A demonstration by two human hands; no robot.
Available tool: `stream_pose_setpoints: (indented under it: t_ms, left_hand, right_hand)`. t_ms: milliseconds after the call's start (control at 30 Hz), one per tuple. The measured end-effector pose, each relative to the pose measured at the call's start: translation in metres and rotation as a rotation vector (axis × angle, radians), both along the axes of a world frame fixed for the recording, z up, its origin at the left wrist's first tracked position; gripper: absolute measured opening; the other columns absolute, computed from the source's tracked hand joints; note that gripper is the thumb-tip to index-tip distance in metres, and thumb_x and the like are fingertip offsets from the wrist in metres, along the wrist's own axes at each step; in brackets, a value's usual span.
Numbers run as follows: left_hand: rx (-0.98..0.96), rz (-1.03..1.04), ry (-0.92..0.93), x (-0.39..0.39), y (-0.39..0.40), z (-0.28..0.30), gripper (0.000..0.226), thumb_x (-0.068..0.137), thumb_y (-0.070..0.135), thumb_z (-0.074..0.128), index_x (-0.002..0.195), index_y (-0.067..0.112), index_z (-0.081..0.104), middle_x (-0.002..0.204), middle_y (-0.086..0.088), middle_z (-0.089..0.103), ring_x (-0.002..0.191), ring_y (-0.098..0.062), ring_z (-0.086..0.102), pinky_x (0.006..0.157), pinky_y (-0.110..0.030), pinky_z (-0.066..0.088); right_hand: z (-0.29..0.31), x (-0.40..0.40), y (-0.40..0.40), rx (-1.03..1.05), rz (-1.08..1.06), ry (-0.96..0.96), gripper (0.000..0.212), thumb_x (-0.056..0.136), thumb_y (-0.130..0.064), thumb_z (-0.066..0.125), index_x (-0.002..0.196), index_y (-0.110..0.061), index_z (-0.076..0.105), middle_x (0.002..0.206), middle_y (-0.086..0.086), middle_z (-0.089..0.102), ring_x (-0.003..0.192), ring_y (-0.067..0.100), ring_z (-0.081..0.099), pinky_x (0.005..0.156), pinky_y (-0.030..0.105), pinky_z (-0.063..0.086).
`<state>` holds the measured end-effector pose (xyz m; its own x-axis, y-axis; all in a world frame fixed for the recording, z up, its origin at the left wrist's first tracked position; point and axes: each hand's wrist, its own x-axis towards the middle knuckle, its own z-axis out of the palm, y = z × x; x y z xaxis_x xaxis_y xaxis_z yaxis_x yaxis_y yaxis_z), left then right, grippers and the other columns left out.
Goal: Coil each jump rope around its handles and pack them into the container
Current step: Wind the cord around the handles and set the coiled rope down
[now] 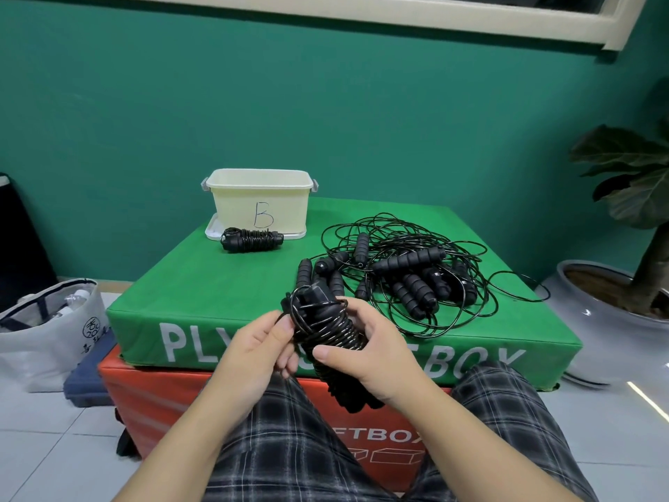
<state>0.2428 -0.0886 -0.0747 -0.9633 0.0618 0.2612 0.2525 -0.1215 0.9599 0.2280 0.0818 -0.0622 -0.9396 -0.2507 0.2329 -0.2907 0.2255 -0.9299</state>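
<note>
The right hand (pixel 365 351) grips a rope bundle (pixel 327 338) in front of the near edge of the green box (pixel 224 284), its thumb lying across the lower coils and its fingers curled behind the handles. The bundle is a pair of black ribbed foam handles held side by side and tilted, with thin glossy black cord wound round them in close turns from near the top down toward the middle; the lower handle ends stick out bare below the palm. The left hand (pixel 262 347) pinches a loose loop of the same cord at the bundle's upper left side, between thumb and fingers. A finished rope (pixel 251 240), coiled tight round its two handles, lies flat near the far left corner of the box top, just in front of the container (pixel 259 201). The container is a cream plastic tub marked "B", with grey side clips, standing on a white lid (pixel 213 230). Toward the right edge sits a pile (pixel 405 273) of uncoiled ropes: many black ribbed handles lying crossed in a tangle of wide cord loops, one loop hanging over the right edge. The green box rests on an orange box (pixel 152 400).
</note>
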Motion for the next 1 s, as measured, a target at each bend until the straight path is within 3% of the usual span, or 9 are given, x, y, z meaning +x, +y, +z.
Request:
stream_pose_setpoints:
  t_ms: [100,167,267,400,533,733,867,1000]
  left_hand:
    - [-0.132,0.024,0.035,-0.001,-0.01,0.002,0.032,0.094,0.025,0.054,0.072,0.002,0.049,0.052,0.002,0.052,0.053,-0.009,0.054,0.053,-0.018,0.046]
    - [-0.414,0.129,0.164,-0.002,-0.022,0.003,0.032,0.096,0.025,0.054,0.068,0.008,0.05,0.058,0.004,0.056,0.055,-0.004,0.052,0.054,-0.013,0.041]
    - [-0.796,0.247,0.411,-0.005,-0.039,0.0,0.037,0.088,0.049,0.043,0.064,0.022,0.04,0.064,0.006,0.048,0.058,-0.009,0.045,0.054,-0.019,0.033]
    - [-0.956,0.27,0.521,-0.011,-0.048,0.002,0.04,0.091,0.049,0.035,0.067,0.018,0.041,0.063,0.009,0.041,0.064,-0.009,0.044,0.059,-0.022,0.036]
    - [-1.018,0.291,0.506,-0.003,-0.033,0.001,0.035,0.092,0.046,0.033,0.063,0.025,0.031,0.06,0.012,0.036,0.062,-0.006,0.042,0.052,-0.017,0.028]
    - [-1.02,0.201,0.498,0.002,0.01,-0.007,0.034,0.093,0.035,0.038,0.063,0.031,0.024,0.059,0.012,0.033,0.057,-0.004,0.039,0.052,-0.017,0.026]
    - [-0.887,0.174,0.312,-0.009,0.011,-0.013,0.039,0.097,0.03,0.046,0.062,0.021,0.033,0.057,0.005,0.038,0.058,-0.007,0.04,0.055,-0.022,0.029]
    - [-0.64,0.159,-0.012,-0.039,0.008,-0.014,0.034,0.096,0.029,0.049,0.069,0.009,0.054,0.064,0.0,0.065,0.058,-0.004,0.057,0.062,-0.029,0.047]
  right_hand:
    - [-0.002,0.003,-0.001,-0.017,-0.027,0.039,0.059,0.06,-0.026,0.08,0.114,-0.031,0.056,0.112,-0.01,0.067,0.109,0.002,0.06,0.097,0.021,0.044]
    - [-0.003,0.004,-0.001,-0.001,-0.028,0.052,0.058,0.063,-0.02,0.079,0.114,-0.032,0.055,0.116,-0.012,0.065,0.112,0.0,0.058,0.1,0.022,0.043]
    - [-0.002,0.004,0.001,0.064,-0.044,0.067,0.057,0.066,-0.018,0.082,0.111,-0.04,0.054,0.115,-0.018,0.063,0.112,-0.007,0.055,0.098,0.019,0.042]
    - [0.005,-0.001,0.001,0.229,-0.073,0.124,0.054,0.075,-0.022,0.08,0.107,-0.049,0.046,0.109,-0.029,0.057,0.107,-0.011,0.052,0.089,0.011,0.041]
    - [0.004,-0.005,0.001,0.358,-0.104,0.122,0.052,0.079,-0.033,0.076,0.119,-0.043,0.044,0.101,-0.024,0.058,0.098,0.006,0.059,0.089,0.029,0.047]
    - [-0.012,-0.014,0.017,0.374,-0.154,0.087,0.054,0.08,-0.035,0.075,0.125,-0.033,0.046,0.113,-0.019,0.055,0.106,0.004,0.054,0.085,0.022,0.041]
    - [-0.017,-0.03,0.024,0.387,-0.133,0.054,0.058,0.075,-0.035,0.079,0.125,-0.031,0.05,0.116,-0.016,0.054,0.11,0.003,0.054,0.087,0.019,0.038]
    - [-0.01,-0.055,0.027,0.393,-0.116,0.002,0.062,0.072,-0.036,0.081,0.126,-0.036,0.052,0.11,-0.014,0.055,0.101,0.008,0.058,0.09,0.023,0.042]
